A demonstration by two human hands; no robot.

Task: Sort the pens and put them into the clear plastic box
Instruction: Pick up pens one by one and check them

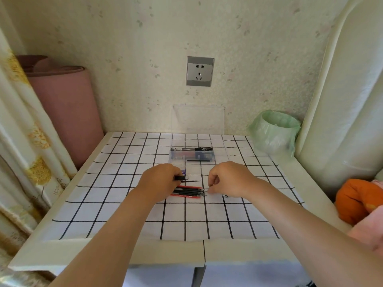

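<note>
Pens (187, 191) (red and black ones, lined up side by side) lie on the checked cloth (124, 212) over the counter (103, 251), right between the two sets of fingers, tips pointing toward the right hand (228, 179). Left hand (159, 181) has its fingers wrapped round a separate black pen (186, 179), just on the far side of the row. The right hand's fingers (213, 179) are curled in, with the fingertips down at the tip end of the row. Honestly can't tell if they're pinching one or just touching. A small dark bit (225, 196) sits just beside the right fingers on the near side. The clear plastic box (219, 150) is just past both sets of fingers, lid tipped up against the wall, with a few pens inside. Further out, a wall socket (200, 71) is above the box, a green bag (273, 133) off right and a pink roll (66, 104) off left.
</note>
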